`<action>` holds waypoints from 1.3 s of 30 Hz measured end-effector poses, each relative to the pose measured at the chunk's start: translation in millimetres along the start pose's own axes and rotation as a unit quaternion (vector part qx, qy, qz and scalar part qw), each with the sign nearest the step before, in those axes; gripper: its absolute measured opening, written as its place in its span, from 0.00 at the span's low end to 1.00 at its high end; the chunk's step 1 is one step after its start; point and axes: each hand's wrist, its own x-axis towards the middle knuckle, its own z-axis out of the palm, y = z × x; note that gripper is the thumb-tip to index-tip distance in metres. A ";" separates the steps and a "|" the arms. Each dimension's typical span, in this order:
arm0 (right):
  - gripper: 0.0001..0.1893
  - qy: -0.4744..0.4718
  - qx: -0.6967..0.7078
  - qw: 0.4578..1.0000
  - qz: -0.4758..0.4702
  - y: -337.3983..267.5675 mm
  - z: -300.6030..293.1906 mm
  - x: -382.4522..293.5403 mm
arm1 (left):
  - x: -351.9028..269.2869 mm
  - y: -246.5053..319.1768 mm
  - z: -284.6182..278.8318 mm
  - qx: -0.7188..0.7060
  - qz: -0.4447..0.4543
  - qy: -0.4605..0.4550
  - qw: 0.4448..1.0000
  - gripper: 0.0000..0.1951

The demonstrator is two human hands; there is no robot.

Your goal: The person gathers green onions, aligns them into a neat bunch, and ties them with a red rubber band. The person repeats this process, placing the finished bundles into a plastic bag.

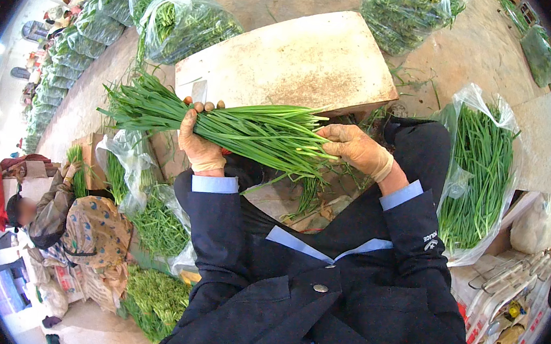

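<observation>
My left hand (pixel 201 141), in a thin pale glove, wraps a thick bundle of garlic chives (pixel 260 126) around its middle. The bundle lies level above my lap, leafy tips to the left and pale stem ends to the right. At those stem ends, my right hand (pixel 358 149), also gloved, pinches some stalks between thumb and fingers. Just beyond the bundle stands a pale, stained block (pixel 290 60) with a flat top. A flat grey metal piece (pixel 199 89) rests on its near left corner, partly hidden by the leaves.
Right of my knee, an open plastic bag (pixel 479 175) holds chives. Loose chives (pixel 309 194) lie between my legs. Filled bags (pixel 185 24) stand beyond the block, and another pile (pixel 160 228) lies left. A seated co-worker (pixel 88 234) holds greens. A metal rack (pixel 505 300) stands at right.
</observation>
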 end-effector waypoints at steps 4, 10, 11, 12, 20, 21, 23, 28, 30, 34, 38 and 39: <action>0.21 0.029 -0.011 1.000 0.002 8.9 -4.4 3.7 | -0.1 -0.1 -1.6 0.004 0.007 -0.009 1.000 0.19; 0.20 0.089 0.049 0.995 -0.016 21.3 -1.7 11.1 | 0.4 -1.8 -4.2 -0.011 0.001 -0.040 0.999 0.22; 0.20 0.104 0.035 0.994 -0.025 25.7 -3.7 12.0 | 0.6 -3.4 -3.3 -0.010 0.000 -0.040 0.999 0.23; 0.20 0.098 0.001 0.995 -0.026 23.7 -2.3 12.0 | -0.5 -2.8 -2.8 -0.007 0.002 -0.038 0.999 0.23; 0.15 0.161 -0.425 0.891 -0.003 37.5 -13.9 17.4 | -3.9 -12.5 2.3 0.025 -0.010 0.013 1.000 0.20; 0.15 0.187 -0.527 0.829 -0.007 43.0 -17.8 17.7 | -3.7 -13.0 1.7 0.032 -0.010 0.027 0.999 0.20; 0.18 0.148 -0.612 0.774 0.070 50.6 -30.5 15.7 | 1.4 -8.4 -5.3 0.024 -0.019 0.082 0.996 0.14; 0.29 0.076 -0.616 0.779 0.090 61.2 -37.0 5.3 | 13.9 -5.0 -24.8 0.029 -0.040 0.208 0.977 0.07; 0.30 0.010 -0.530 0.846 0.049 49.3 -34.0 2.1 | 12.1 -6.3 -27.2 0.036 -0.063 0.237 0.969 0.07; 0.25 -0.091 -0.241 0.953 0.161 31.7 -16.8 4.8 | 17.2 -6.1 -31.6 0.067 -0.038 0.274 0.959 0.11; 0.26 0.046 -0.170 0.969 0.173 11.3 20.2 9.8 | 13.8 -6.1 -25.4 0.085 -0.029 0.277 0.957 0.11; 0.26 0.083 -0.158 0.970 0.164 18.2 24.5 14.1 | 15.6 -8.8 -25.8 0.083 -0.030 0.273 0.958 0.11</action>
